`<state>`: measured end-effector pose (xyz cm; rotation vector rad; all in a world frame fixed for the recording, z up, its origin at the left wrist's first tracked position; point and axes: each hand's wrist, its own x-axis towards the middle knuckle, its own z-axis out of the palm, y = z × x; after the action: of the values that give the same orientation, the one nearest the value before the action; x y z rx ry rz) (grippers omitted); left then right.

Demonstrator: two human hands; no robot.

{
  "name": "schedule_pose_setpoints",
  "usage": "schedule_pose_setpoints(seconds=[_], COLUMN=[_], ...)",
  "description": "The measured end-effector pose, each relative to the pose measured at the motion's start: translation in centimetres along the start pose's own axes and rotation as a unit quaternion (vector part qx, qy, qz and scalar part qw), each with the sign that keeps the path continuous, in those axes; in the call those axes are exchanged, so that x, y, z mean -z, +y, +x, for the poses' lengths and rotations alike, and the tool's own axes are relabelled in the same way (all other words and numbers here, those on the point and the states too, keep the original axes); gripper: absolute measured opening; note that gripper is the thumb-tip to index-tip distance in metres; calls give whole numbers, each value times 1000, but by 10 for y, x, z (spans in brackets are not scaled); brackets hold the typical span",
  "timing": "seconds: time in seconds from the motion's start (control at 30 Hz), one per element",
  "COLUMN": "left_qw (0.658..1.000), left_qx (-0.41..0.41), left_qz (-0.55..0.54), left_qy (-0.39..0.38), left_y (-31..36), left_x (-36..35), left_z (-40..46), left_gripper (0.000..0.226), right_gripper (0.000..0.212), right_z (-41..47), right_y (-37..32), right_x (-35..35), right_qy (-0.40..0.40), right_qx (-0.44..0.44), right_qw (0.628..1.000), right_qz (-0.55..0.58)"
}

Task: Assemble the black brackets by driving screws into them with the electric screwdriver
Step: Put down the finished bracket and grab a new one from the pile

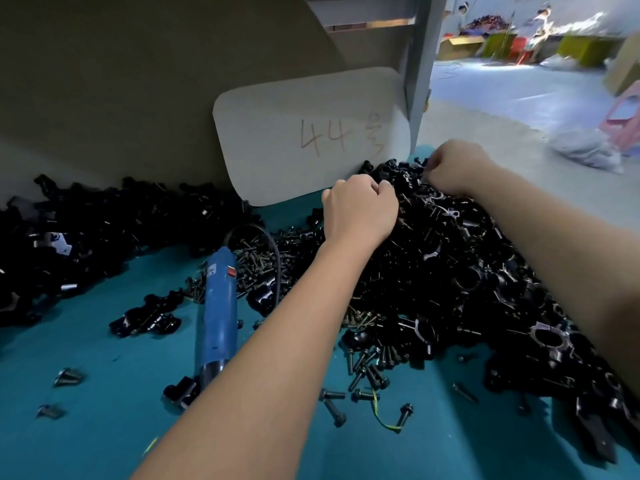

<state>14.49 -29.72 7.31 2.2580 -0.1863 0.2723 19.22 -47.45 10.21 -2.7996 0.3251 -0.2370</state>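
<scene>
A big heap of black brackets covers the right half of the teal table. My left hand reaches over the heap's far left side with its fingers curled down into the brackets; what it holds is hidden. My right hand is at the heap's far top, fingers curled into the pile, their grip hidden too. The blue electric screwdriver lies untouched on the table left of my left forearm, tip toward me. Loose black screws lie scattered near the front of the heap.
A second long pile of black brackets runs along the back left. A grey card marked "44" leans against a cardboard wall. The screwdriver's black cable loops over more screws. The table's right edge drops to a workshop floor.
</scene>
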Motion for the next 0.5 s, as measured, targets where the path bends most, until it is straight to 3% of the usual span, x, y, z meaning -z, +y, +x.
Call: schedule_pose_setpoints(seconds=[0.13,0.27,0.33,0.5], left_qw=[998,997,996,997], left_qx=[9,7,13,26], left_qz=[42,68,72,61], left_qy=[-35,-45,-49,-38], left_y=[-1,-8,-14,-25], left_x=[-9,-14,-16,-21], left_z=[23,39,43,40], left_gripper=[45,45,45,41], right_gripper=[36,53,47,29], right_z=[30,57,64,66], right_y=[-11,-17,-19,-27], right_x=[-25,-42,-46,-49], right_qy=[-104,-191,-214,-183], right_qx=[61,68,67,78], right_qw=[985,965,958,957], right_qz=[-126,-168,-181,-211])
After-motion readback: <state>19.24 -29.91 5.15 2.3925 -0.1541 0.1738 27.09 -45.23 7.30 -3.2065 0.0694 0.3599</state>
